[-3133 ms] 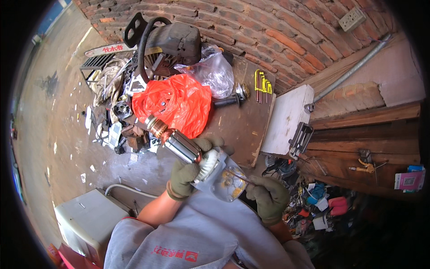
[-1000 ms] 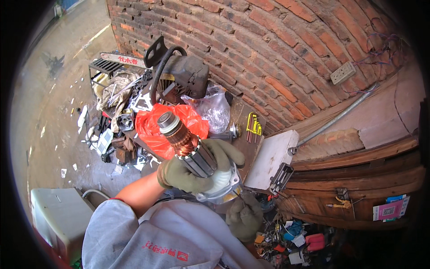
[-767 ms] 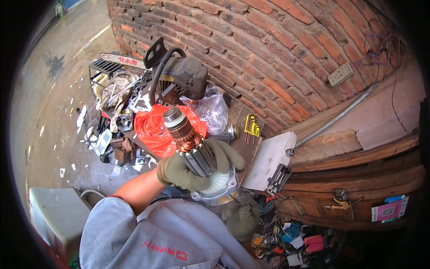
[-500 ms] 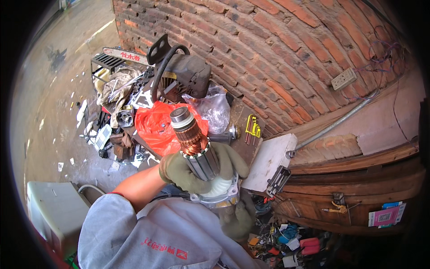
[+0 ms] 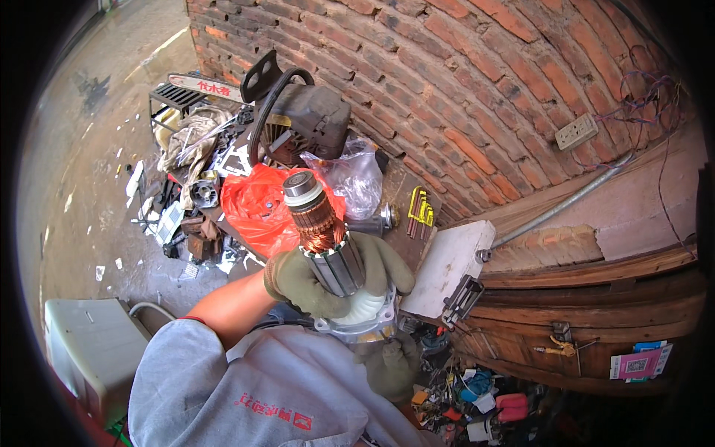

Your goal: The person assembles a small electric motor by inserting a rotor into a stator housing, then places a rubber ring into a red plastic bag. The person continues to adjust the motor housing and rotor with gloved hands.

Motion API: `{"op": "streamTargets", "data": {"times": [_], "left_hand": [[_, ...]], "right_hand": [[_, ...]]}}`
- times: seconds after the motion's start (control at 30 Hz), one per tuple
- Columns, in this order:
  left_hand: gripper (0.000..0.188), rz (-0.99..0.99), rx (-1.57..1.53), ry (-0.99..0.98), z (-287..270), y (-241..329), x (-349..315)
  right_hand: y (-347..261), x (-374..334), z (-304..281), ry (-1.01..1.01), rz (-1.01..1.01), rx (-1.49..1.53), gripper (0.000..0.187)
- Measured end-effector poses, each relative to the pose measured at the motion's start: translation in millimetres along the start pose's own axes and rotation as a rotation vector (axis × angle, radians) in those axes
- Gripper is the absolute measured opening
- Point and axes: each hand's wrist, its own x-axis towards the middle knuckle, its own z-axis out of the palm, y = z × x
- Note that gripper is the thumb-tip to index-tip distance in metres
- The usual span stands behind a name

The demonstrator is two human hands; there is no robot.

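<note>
My left hand (image 5: 380,267), in an olive-green glove, is wrapped round the laminated steel core of a motor armature (image 5: 337,264). The armature stands tilted, with its copper windings, ribbed copper commutator and round bearing on top. Below it are a white plastic fan (image 5: 363,307) and a silvery square metal flange (image 5: 365,331) with screw holes at its corners. Under the flange is my right hand (image 5: 391,366), gloved alike, its fingers curled. What it grips there is hidden by the flange and the hand itself.
Behind my hands stand a red plastic bag (image 5: 253,212), a clear bag (image 5: 354,182) and a dirty chainsaw (image 5: 309,119). A yellow-holder hex key set (image 5: 419,208) lies beside a white board (image 5: 450,268). Scrap parts (image 5: 201,242) litter the left. A brick wall (image 5: 447,97) rises behind.
My right hand has shifted slightly down and left beneath the flange, its fingers more curled. The left hand keeps its hold on the armature. The view has turned a little.
</note>
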Motion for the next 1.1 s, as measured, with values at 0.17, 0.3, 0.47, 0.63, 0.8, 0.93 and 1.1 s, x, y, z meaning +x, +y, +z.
{"op": "streamTargets", "data": {"times": [0.17,0.3,0.47,0.63,0.8,0.93,1.1], "left_hand": [[0.038,0.045,0.012,-0.026,-4.0,-4.0,4.9],[0.039,0.025,-0.015,-0.010,-3.6,-5.2,3.3],[0.039,0.022,-0.036,-0.038,-6.2,-4.7,4.6],[0.040,0.030,-0.032,-0.008,-3.3,-8.0,1.5],[0.040,0.049,-0.050,0.062,-3.3,-10.6,-4.6],[0.038,0.098,-0.025,0.096,-7.2,-19.5,-8.6],[0.037,0.127,-0.046,0.105,-7.9,-24.0,-11.0]], "right_hand": [[-7.8,-1.5,-3.5,-0.028,0.072,0.013,0.047],[-20.6,-1.9,4.7,0.021,0.213,0.057,0.043],[-6.9,-7.0,-6.1,-0.072,0.197,0.478,0.028],[-2.7,-10.0,-10.3,-0.094,0.232,0.656,0.027],[2.6,-6.8,-6.6,-0.045,0.131,0.598,0.029],[-4.0,-4.8,4.2,0.021,0.047,0.489,0.034],[-1.3,-4.5,8.9,0.034,-0.075,0.252,0.037]]}}
